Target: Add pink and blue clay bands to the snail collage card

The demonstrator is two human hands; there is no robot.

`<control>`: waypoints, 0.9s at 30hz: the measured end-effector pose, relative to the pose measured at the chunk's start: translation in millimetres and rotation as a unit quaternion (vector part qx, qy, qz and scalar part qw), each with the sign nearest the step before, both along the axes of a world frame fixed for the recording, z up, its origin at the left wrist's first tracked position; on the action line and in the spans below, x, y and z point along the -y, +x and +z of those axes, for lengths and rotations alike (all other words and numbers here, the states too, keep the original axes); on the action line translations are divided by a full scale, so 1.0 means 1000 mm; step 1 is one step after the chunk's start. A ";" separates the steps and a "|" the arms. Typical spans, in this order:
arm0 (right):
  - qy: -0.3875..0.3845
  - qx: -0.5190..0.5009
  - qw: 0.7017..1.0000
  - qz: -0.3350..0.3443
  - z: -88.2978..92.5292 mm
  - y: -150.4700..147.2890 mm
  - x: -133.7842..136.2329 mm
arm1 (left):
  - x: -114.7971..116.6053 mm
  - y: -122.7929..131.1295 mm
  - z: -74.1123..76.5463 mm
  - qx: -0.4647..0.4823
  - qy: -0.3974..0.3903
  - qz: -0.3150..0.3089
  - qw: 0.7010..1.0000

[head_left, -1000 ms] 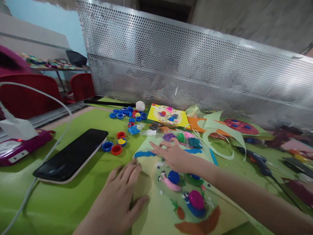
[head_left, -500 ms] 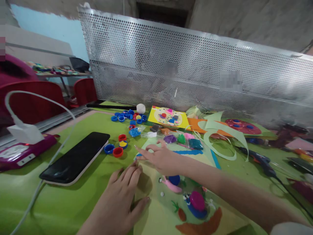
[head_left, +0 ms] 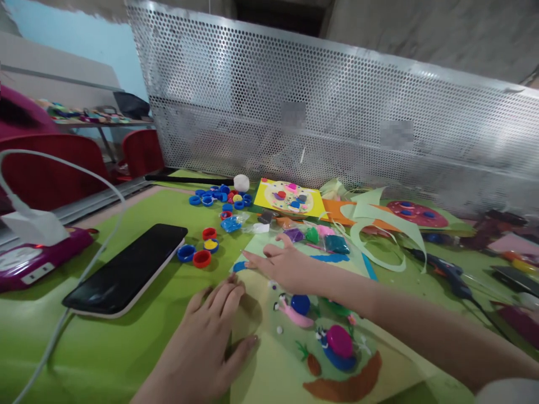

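Observation:
A pale green sheet [head_left: 261, 359] lies before me, decorated with clay shapes. On it are a snail [head_left: 339, 348] with a magenta shell and blue body, a pink snail [head_left: 298, 311] with a blue shell, a small carrot [head_left: 313, 363] and a brown strip [head_left: 345, 384]. My left hand [head_left: 210, 331] rests with fingers apart at the sheet's left edge, holding nothing. Over the sheet's upper part, my right hand [head_left: 286, 264] reaches left with fingers spread, near a blue clay strip [head_left: 241, 266]. Another blue strip [head_left: 330, 258] shows beyond its wrist.
Blue and red bottle caps [head_left: 202, 258] lie left of the sheet, beside a black phone [head_left: 130, 269] and a purple power strip [head_left: 46, 261]. Bagged clay [head_left: 337, 243], a yellow picture card [head_left: 261, 196] and paper scraps [head_left: 379, 216] lie behind. A glue gun [head_left: 446, 275] is at right.
My right hand has lifted and shifted slightly right, with its fingers more spread, uncovering the blue strip at the sheet's upper left. My left hand stays in place.

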State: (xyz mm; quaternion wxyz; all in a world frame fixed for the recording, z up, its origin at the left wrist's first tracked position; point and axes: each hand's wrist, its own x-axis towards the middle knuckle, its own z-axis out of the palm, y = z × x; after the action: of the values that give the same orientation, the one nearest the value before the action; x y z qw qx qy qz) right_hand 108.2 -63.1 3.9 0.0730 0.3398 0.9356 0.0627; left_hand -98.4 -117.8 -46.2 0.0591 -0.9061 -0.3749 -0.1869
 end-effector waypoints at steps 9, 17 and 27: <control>0.016 0.021 0.999 -0.029 0.005 0.017 0.007 | -0.001 -0.001 -0.004 -0.005 0.012 0.001 1.000; 0.031 -0.005 0.998 -0.046 0.010 0.031 0.006 | -0.001 -0.001 -0.006 -0.004 0.021 0.001 1.000; 0.001 0.007 0.999 -0.031 0.005 0.014 0.004 | -0.001 -0.002 -0.004 -0.007 0.021 0.000 1.000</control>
State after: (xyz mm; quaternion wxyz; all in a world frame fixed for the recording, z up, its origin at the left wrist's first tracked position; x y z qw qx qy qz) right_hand 122.2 -67.0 8.4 0.0811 0.3682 0.9240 0.0637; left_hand -100.4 -116.4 -50.4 0.0810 -0.9060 -0.3703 -0.1886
